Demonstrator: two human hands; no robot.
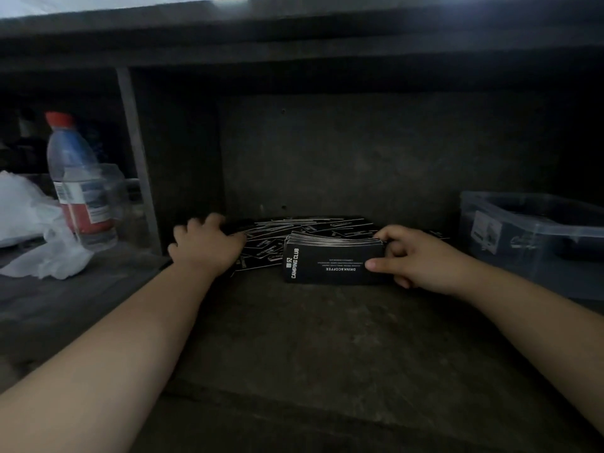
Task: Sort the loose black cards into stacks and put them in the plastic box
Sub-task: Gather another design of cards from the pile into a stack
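Black cards (313, 227) lie loose in a flat, overlapping scatter at the back of a dark shelf (310, 338), close to its rear wall, their white print and pale edges catching what little light there is. In front of that scatter stands a squared-up stack (330, 266) of the same cards, tipped up on its long edge so the top face looks toward the camera; it reads "CAMPING CLUB" down one side and "DRINK&COFFEE" upside down across the middle.

The right hand (415, 259) grips the stack at its right end – thumb pressed flat on the front face, the other fingers curled round the top and back. The stack's lower edge looks to rest on the shelf.

The left hand (204, 245) sits knuckles-up on the left edge of the loose scatter, its fingers bent down onto the cards. The fingertips are hidden under the hand, so I cannot tell whether it pinches any card or only presses on them.

The plastic box (523, 243) – translucent, with a label on its near wall – stands at the right of the shelf, well apart from the stack. What it holds is too dim to make out.

On the left, past an upright divider, a water bottle (78, 181) with a red cap stands upright beside crumpled white plastic (32, 230).
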